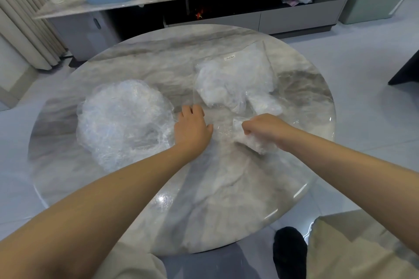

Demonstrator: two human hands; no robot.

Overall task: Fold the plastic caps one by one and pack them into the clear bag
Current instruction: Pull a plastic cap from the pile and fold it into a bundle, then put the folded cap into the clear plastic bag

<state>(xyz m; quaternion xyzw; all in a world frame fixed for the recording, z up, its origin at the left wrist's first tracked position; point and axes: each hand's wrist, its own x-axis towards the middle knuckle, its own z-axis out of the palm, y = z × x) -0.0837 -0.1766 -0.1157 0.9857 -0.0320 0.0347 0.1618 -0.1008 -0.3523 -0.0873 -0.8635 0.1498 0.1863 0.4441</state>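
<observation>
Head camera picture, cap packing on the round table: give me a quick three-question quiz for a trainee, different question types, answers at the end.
1. True or false: the pile of loose caps lies to the left of the left hand.
2. Multiple choice: what does the right hand hold? A) a folded cap B) a blue bin C) nothing
3. Fill in the blank: the clear bag with packed caps lies on the ____ table.

Key
1. True.
2. A: its fingers are curled round the folded cap by the bag's mouth.
3. Marble (round, grey-veined).
</observation>
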